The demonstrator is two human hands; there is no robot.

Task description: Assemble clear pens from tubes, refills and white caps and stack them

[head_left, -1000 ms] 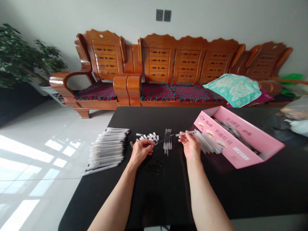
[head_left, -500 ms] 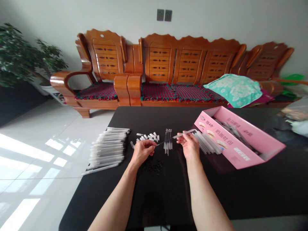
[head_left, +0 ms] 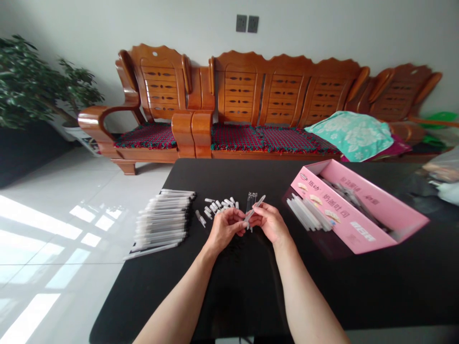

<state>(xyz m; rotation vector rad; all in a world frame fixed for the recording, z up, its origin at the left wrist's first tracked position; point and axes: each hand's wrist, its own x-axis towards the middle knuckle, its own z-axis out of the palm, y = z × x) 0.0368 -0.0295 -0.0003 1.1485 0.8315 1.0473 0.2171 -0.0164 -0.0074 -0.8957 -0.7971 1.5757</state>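
Observation:
My two hands meet over the middle of the black table (head_left: 251,291). My right hand (head_left: 269,222) pinches a clear pen barrel (head_left: 256,206) that points up and away. My left hand (head_left: 225,229) is closed with its fingertips at the lower end of that barrel; a thin refill it held earlier is hidden between the fingers. Just behind the hands lies a small bunch of refills (head_left: 250,199). Several white caps (head_left: 218,205) are scattered to the left of them. A few small black tips lie under my hands, mostly hidden.
A neat stack of finished pens (head_left: 163,220) lies at the table's left edge. A row of clear barrels (head_left: 306,215) rests beside an open pink box (head_left: 358,210) at the right. Wooden chairs and a bench (head_left: 258,105) stand behind the table. A plant (head_left: 32,81) is at far left.
My right hand has carried the clear barrel leftward from the pile by the pink box. Both hands have come together at the table's middle, and the refill's free end no longer shows.

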